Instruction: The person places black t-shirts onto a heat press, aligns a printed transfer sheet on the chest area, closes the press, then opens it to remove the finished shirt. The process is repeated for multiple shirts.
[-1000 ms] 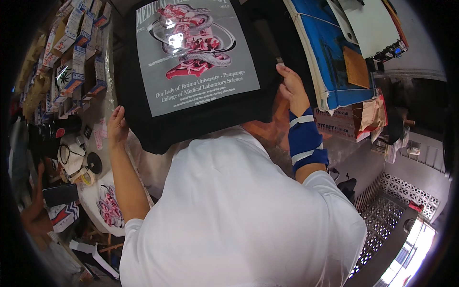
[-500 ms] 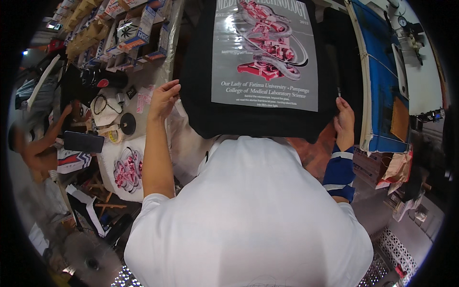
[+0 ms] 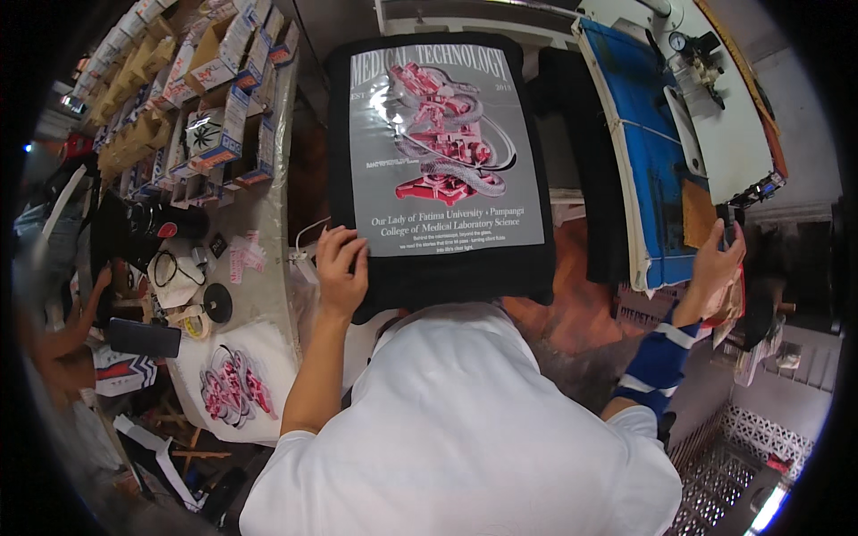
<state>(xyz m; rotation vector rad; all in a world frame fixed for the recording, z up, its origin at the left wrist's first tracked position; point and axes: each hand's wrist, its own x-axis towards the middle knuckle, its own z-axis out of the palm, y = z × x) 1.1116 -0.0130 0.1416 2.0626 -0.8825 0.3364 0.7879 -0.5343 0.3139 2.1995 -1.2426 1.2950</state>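
A black shirt (image 3: pixel 447 277) lies over a flat board in front of me. On it rests a grey printed film sheet (image 3: pixel 359 179) with a red and white design and glare on its left side. My left hand (image 3: pixel 342 271) lies at the shirt's near left edge, beside the sheet's lower corner, fingers loosely spread. My right hand (image 3: pixel 715 263) is at the near end of the blue-topped press plate (image 3: pixel 639 134), its fingers round a dark handle (image 3: pixel 727 217). The fingers partly hide that handle.
Cardboard boxes (image 3: pixel 219 134) crowd the table at the far left. Nearer are a phone (image 3: pixel 145 338), a tape roll (image 3: pixel 216 303) and another red print (image 3: pixel 234 389). A pressure gauge (image 3: pixel 677 41) sits at the far right. Another person's arm (image 3: pixel 85 313) shows at the left.
My right hand has left the shirt's right edge and moved right to the handle. My left hand now rests on the shirt's edge. The view has shifted, showing the whole sheet.
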